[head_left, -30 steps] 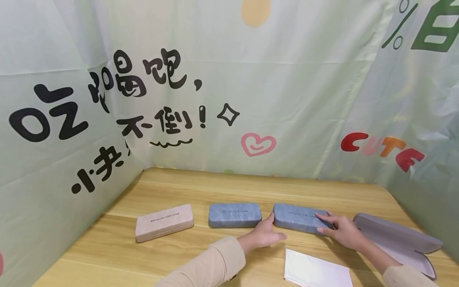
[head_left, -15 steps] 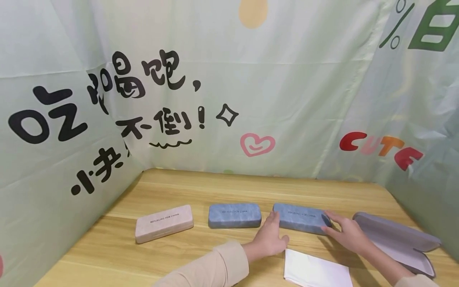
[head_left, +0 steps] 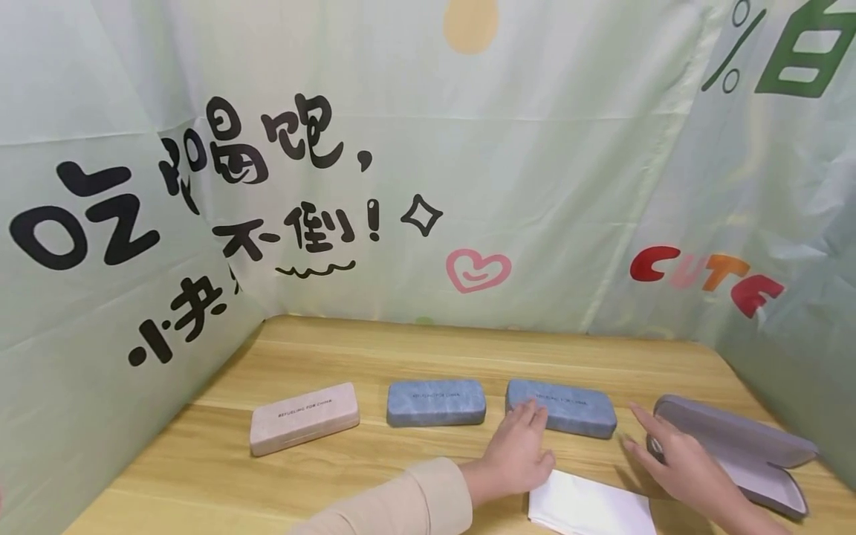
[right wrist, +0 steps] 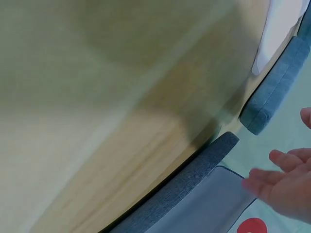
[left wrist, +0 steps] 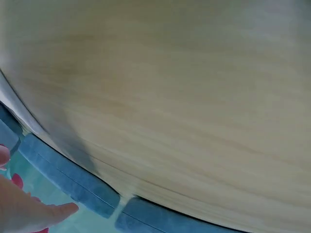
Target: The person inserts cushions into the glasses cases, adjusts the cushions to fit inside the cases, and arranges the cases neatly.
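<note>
Two blue glasses cases (head_left: 436, 405) lie shut on the wooden table in the head view. My left hand (head_left: 516, 449) reaches in front of the right-hand blue case (head_left: 565, 409), fingers extended and overlapping its front left part. My right hand (head_left: 682, 464) is apart from that case, fingers loosely spread, at the left end of a grey-purple glasses case (head_left: 735, 431) that stands with its lid up. The right wrist view shows this open case (right wrist: 189, 199) below the right fingers, which hold nothing. A flat white cloth or sheet (head_left: 591, 505) lies between the hands, near the front.
A pale pink glasses case (head_left: 304, 420) lies shut and slightly angled at the left of the wooden table (head_left: 374, 349). Printed fabric curtains (head_left: 548, 186) rise along the table's back, left and right sides.
My right hand has let go of the right-hand blue case and moved right, to the open case. My left hand has shifted right and nearer, from that case's left end to its front.
</note>
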`<control>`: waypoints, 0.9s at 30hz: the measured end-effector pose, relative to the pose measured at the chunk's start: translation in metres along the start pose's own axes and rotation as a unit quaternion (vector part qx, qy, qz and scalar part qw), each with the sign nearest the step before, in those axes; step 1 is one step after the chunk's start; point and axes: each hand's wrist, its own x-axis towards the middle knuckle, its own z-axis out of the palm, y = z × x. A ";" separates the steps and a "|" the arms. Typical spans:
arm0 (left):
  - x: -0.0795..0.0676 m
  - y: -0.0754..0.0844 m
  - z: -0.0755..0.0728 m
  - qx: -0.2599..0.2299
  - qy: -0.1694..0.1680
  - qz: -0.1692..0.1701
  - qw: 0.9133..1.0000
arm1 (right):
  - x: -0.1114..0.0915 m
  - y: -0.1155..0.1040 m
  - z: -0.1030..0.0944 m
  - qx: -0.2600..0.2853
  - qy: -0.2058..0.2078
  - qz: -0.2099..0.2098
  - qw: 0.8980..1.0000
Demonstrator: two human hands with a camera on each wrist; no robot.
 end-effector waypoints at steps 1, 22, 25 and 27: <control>0.000 0.001 0.001 0.003 -0.003 0.008 1.000 | -0.001 0.001 -0.001 -0.011 -0.015 0.010 1.000; 0.025 0.051 0.018 0.188 -0.106 0.096 0.972 | -0.037 0.054 0.010 -0.054 -0.101 0.117 0.987; 0.030 0.059 0.024 0.216 -0.111 0.095 0.965 | -0.045 0.062 0.013 -0.031 -0.100 0.134 0.986; 0.032 0.064 0.027 0.241 -0.121 0.093 0.959 | -0.051 0.067 0.017 -0.020 -0.100 0.149 0.983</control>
